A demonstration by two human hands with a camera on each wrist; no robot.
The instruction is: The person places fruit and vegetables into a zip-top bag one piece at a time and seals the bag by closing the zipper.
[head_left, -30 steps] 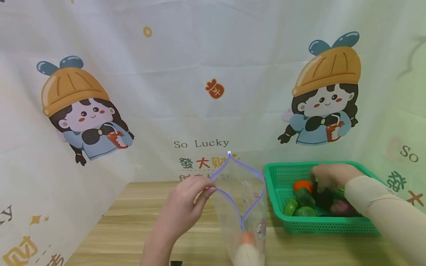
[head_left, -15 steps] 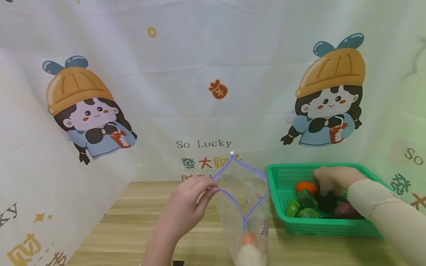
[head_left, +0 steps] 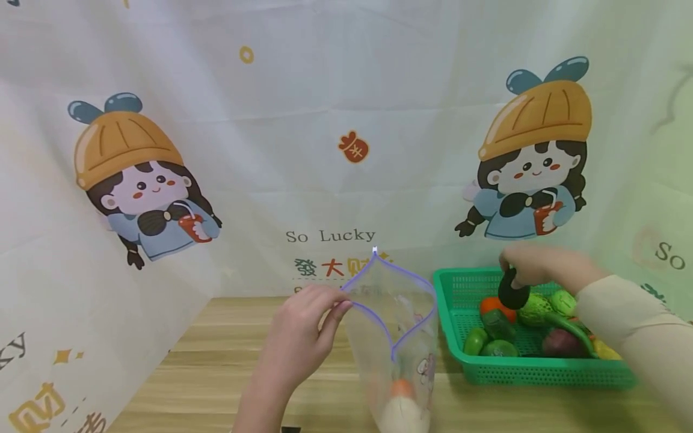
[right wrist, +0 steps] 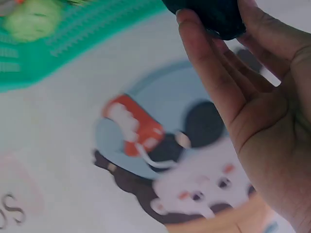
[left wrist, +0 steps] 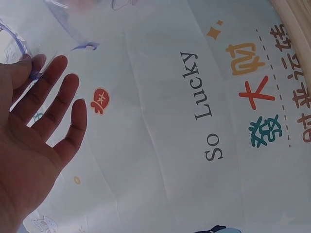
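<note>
My left hand [head_left: 305,337] pinches the purple zip edge of a clear zip bag [head_left: 360,349] between thumb and forefinger. In the left wrist view the other fingers of that hand [left wrist: 46,109] spread away from the bag. The bag's mouth gapes in a diamond shape. Low inside it stands a pale, rounded thing with an orange top [head_left: 403,415]. My right hand [head_left: 533,264] holds a nearly black, oval vegetable [head_left: 514,293] above the basket's back part. In the right wrist view, thumb and fingers grip the dark vegetable [right wrist: 214,17] from both sides; its kind is unclear.
A green plastic basket [head_left: 541,370] at the right holds several vegetables, among them an orange one [head_left: 497,308], a bumpy green one [head_left: 535,311] and a purple one [head_left: 560,343]. Wooden tabletop [head_left: 216,361] lies left of the bag. A printed cloth [head_left: 281,150] hangs behind.
My right hand has lifted the dark vegetable up from among the others, uncovering the green ones beneath. The left hand keeps its pinch on the bag.
</note>
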